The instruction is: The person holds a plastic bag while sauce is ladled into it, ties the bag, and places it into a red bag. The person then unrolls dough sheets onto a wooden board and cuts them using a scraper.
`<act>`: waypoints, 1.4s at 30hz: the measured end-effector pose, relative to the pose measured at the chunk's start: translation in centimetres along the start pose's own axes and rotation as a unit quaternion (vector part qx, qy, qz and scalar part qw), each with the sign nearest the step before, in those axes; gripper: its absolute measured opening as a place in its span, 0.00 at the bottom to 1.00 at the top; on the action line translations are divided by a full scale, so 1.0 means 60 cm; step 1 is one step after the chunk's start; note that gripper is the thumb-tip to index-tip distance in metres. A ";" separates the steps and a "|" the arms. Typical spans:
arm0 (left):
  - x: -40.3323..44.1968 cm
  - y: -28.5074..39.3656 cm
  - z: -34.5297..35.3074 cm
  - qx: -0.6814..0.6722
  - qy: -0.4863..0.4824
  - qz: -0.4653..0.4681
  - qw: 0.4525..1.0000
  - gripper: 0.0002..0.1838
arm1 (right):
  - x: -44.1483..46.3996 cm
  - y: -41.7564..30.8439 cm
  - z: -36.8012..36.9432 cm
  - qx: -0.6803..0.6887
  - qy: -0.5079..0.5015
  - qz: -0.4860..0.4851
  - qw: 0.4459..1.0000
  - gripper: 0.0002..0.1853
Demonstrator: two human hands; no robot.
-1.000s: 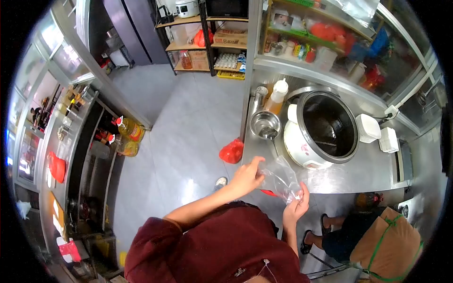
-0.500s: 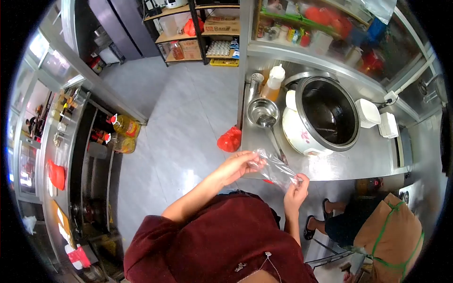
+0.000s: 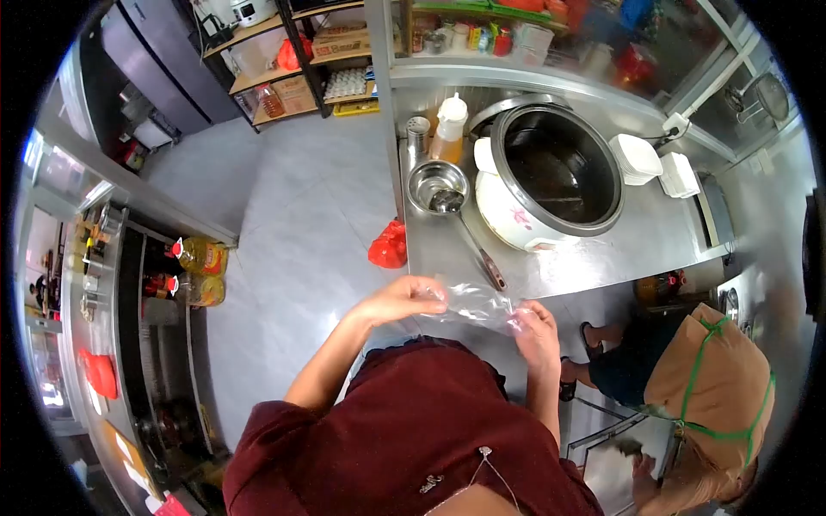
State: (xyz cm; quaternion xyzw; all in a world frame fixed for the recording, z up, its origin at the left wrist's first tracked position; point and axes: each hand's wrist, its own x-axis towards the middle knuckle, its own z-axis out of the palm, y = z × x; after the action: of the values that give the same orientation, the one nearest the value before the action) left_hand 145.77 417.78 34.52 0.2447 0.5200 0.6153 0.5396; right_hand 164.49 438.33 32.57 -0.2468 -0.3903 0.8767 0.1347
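A clear plastic bag (image 3: 476, 304) is stretched between my two hands, just off the front edge of the steel counter (image 3: 585, 271). Its left end is pinched in my left hand (image 3: 403, 301), and my right hand (image 3: 535, 330) grips the other end. Just beyond the bag lies a ladle (image 3: 478, 249) with a brown handle tip, its bowl resting in a steel bowl (image 3: 417, 185). A large white cooker pot (image 3: 509, 209) with a dark inside stands behind on the counter.
A squeeze bottle (image 3: 449, 129) and a steel shaker (image 3: 418, 138) stand behind the bowl. White containers (image 3: 637, 160) sit right of the pot. A red bag (image 3: 389, 245) hangs by the counter's left side. Another person in a tan apron (image 3: 701, 370) is low at my right.
The view has shifted, so the counter sits further left. My hands now hold the bag more level, with the left hand lower and the right slightly higher in view.
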 end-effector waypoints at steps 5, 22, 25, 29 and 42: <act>0.004 -0.016 -0.024 -0.074 0.029 -0.057 0.995 0.10 | 0.002 0.008 -0.014 0.137 -0.125 0.005 0.983 0.06; 0.048 -0.046 0.028 -0.198 0.147 -0.007 0.969 0.19 | 0.075 0.085 0.094 -0.528 -0.081 -0.274 0.799 0.16; 0.046 -0.056 0.022 -0.190 0.129 0.019 0.973 0.18 | 0.110 0.137 0.092 -0.632 -0.078 -0.249 0.730 0.27; 0.044 -0.071 -0.005 -0.153 0.191 0.029 0.969 0.16 | 0.119 0.149 0.101 -0.712 -0.086 -0.194 0.669 0.30; 0.016 -0.082 -0.091 -0.223 0.290 -0.009 0.930 0.16 | 0.154 0.150 -0.009 -0.467 0.109 -0.269 0.835 0.09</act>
State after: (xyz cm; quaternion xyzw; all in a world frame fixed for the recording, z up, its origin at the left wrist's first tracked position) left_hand 142.81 416.01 27.97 -0.0763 0.5055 0.7546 0.4113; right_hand 156.61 436.71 22.50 -0.2600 -0.7872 0.4867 0.2753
